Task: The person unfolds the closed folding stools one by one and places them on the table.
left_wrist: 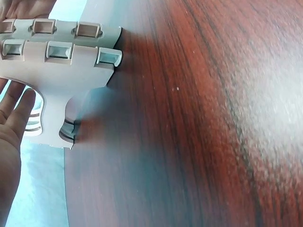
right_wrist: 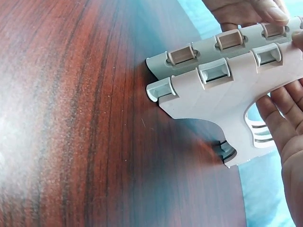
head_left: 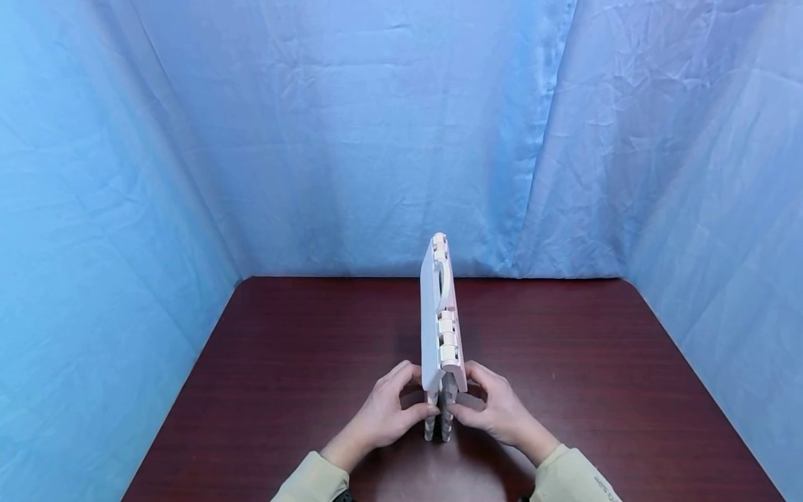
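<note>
A pale folding step stool (head_left: 442,307), with a carry handle on top and hinge knuckles along its folded edge, stands nearly shut and upright near the table's front. From the left, my left hand (head_left: 389,411) grips the near side panel, thumb in front and fingers behind. Opposite it, my right hand (head_left: 495,411) holds the other side in the same way. A narrow gap separates the two panel edges. In the right wrist view, the stool's side panel (right_wrist: 222,90) shows square hinge slots and a curved cutout, with fingers (right_wrist: 279,111) behind it.
A dark red wood-grain table (head_left: 301,348) lies under the stool, with rounded far corners. Light blue cloth (head_left: 376,139) hangs behind the table and along both sides.
</note>
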Demonstrator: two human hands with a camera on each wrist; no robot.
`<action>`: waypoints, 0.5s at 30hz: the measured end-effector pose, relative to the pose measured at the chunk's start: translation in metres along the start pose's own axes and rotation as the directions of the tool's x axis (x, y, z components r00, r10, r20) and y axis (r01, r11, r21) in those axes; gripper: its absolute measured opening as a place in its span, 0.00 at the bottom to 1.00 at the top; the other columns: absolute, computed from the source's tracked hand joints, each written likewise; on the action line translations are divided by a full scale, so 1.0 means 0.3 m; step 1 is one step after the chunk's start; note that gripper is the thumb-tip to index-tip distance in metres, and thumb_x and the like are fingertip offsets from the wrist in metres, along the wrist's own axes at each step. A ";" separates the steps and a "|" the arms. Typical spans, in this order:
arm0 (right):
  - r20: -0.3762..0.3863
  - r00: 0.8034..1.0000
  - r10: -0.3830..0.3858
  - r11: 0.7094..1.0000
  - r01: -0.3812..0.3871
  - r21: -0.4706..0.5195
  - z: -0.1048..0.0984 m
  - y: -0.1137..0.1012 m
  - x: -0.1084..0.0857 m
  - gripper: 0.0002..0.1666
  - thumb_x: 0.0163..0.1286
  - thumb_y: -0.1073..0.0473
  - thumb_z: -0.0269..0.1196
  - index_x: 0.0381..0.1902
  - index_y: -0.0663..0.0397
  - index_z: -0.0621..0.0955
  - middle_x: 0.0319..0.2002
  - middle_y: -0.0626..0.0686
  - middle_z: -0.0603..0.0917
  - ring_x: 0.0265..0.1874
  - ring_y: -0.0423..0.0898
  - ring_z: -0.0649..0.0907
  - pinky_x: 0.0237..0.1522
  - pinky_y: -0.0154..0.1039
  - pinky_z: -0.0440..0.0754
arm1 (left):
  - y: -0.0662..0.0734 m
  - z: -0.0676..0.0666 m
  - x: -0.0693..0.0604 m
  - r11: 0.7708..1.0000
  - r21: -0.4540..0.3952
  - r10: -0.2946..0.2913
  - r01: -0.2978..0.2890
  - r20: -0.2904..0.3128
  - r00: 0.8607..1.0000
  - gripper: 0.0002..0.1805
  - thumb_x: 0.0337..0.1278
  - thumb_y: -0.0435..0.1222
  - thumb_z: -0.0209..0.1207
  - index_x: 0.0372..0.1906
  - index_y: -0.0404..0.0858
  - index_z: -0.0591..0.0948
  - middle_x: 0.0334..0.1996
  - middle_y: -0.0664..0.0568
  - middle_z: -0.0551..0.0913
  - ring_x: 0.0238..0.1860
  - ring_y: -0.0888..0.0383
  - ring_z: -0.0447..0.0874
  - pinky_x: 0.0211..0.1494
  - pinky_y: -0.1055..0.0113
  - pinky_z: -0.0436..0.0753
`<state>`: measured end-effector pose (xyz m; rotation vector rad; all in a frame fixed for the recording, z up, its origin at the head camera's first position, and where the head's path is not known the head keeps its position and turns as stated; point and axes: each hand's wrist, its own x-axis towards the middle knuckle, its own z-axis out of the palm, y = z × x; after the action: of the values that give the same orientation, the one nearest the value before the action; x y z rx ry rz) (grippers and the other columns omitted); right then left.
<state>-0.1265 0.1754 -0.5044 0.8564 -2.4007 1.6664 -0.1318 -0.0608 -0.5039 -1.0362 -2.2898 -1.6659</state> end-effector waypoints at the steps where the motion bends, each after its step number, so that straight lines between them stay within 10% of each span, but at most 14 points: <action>1: -0.001 1.000 0.001 1.000 -0.001 -0.003 -0.001 0.000 -0.001 0.23 0.58 0.65 0.75 0.50 0.49 0.80 0.45 0.47 0.84 0.48 0.37 0.83 0.52 0.42 0.86 | -0.002 -0.001 0.000 1.000 -0.003 0.006 -0.006 0.000 1.000 0.21 0.52 0.31 0.74 0.50 0.38 0.79 0.44 0.50 0.80 0.51 0.57 0.83 0.58 0.64 0.84; 15: -0.008 1.000 0.016 1.000 -0.016 -0.021 -0.010 0.007 -0.005 0.23 0.58 0.66 0.75 0.50 0.50 0.80 0.46 0.47 0.83 0.48 0.37 0.83 0.53 0.40 0.85 | -0.008 -0.023 -0.014 1.000 0.015 -0.014 0.013 0.007 1.000 0.22 0.51 0.29 0.74 0.51 0.38 0.79 0.45 0.52 0.79 0.53 0.59 0.82 0.58 0.65 0.83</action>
<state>-0.1269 0.1791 -0.5058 0.8278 -2.4224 1.6434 -0.1321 -0.0691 -0.5050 -1.0272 -2.3148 -1.6504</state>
